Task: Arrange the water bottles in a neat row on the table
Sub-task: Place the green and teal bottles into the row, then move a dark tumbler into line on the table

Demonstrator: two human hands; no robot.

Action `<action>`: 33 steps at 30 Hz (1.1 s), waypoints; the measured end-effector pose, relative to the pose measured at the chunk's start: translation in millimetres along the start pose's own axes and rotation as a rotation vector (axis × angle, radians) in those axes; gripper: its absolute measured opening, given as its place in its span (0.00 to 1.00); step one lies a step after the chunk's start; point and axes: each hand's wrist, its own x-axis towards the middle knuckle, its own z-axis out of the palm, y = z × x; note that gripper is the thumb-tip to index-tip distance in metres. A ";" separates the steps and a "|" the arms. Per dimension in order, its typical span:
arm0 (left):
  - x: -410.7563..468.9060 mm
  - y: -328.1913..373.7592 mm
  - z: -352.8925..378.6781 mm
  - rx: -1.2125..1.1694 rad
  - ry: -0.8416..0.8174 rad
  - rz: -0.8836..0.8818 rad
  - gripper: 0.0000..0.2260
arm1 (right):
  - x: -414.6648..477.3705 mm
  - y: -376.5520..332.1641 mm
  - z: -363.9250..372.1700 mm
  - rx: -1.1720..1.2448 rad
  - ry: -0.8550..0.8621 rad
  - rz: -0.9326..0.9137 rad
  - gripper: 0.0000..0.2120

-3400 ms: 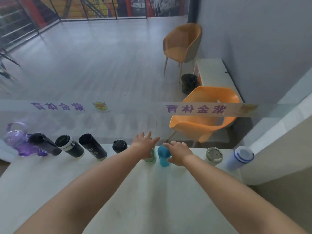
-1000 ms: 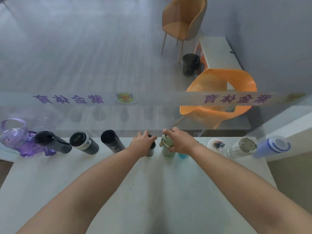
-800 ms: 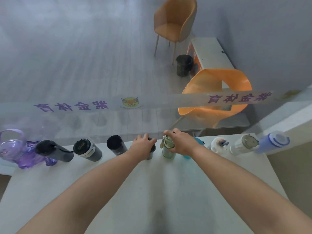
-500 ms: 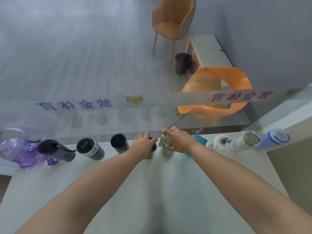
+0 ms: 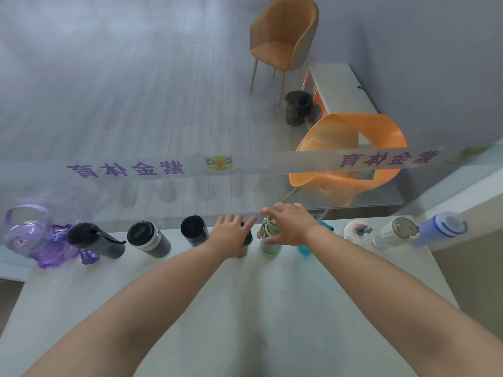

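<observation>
Left hand [image 5: 230,235]: fingers spread, resting over small dark bottle [image 5: 246,240].
Right hand [image 5: 292,227]: fingers extended, loosely over green bottle [image 5: 269,240]; no closed grasp.
Bottles: upright along far edge of table [image 5: 245,308].

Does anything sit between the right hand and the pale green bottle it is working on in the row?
Nothing visible does. The right hand is spread open directly over the pale green bottle, fingers loose above its cap. The teal bottle stands just to its right, beside it rather than in the way.
</observation>
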 end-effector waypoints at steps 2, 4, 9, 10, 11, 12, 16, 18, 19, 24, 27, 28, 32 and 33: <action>-3.1 -3.0 -9.8 0.074 0.010 0.007 0.48 | 2.3 -5.8 -9.1 0.057 0.077 -0.034 0.36; -11.0 -8.3 -20.3 0.127 0.016 -0.021 0.49 | 6.7 -15.4 -19.7 0.185 0.135 -0.041 0.30; -38.1 -36.4 -35.3 0.190 -0.081 -0.187 0.45 | 26.0 -49.9 -38.2 0.333 0.086 -0.065 0.24; -41.9 -44.0 -35.9 0.169 -0.097 -0.226 0.44 | 29.6 -59.2 -39.5 0.319 0.047 -0.084 0.26; -45.6 -51.2 -36.3 0.137 -0.114 -0.255 0.43 | 32.7 -69.2 -39.0 0.300 0.006 -0.100 0.28; -49.0 -57.7 -35.8 0.099 -0.136 -0.272 0.42 | 34.8 -79.2 -37.1 0.280 -0.037 -0.113 0.29; -56.2 -79.9 -23.6 -0.054 -0.138 -0.234 0.36 | 45.7 -107.1 -3.2 0.164 -0.210 -0.089 0.33; -54.9 -90.9 -15.3 -0.132 -0.098 -0.182 0.31 | 50.0 -111.4 19.2 0.099 -0.209 -0.017 0.31; -54.1 -95.7 -11.5 -0.167 -0.083 -0.158 0.28 | 51.0 -112.9 27.7 0.082 -0.196 0.019 0.29; -52.5 -114.2 -2.6 -0.204 -0.031 -0.036 0.22 | 56.8 -121.8 43.4 0.122 -0.104 0.123 0.25; -54.4 -124.2 2.2 -0.190 -0.042 -0.004 0.23 | 62.0 -128.3 41.8 0.157 -0.081 0.131 0.25; -55.5 -128.0 5.1 -0.181 -0.044 0.002 0.24 | 63.4 -131.7 41.7 0.164 -0.075 0.135 0.26; -60.2 -141.2 15.9 -0.222 -0.023 -0.001 0.27 | 68.4 -144.5 43.5 0.159 -0.065 0.138 0.26; -61.3 -142.8 16.8 -0.231 -0.013 0.003 0.26 | 68.9 -146.9 43.7 0.150 -0.067 0.134 0.26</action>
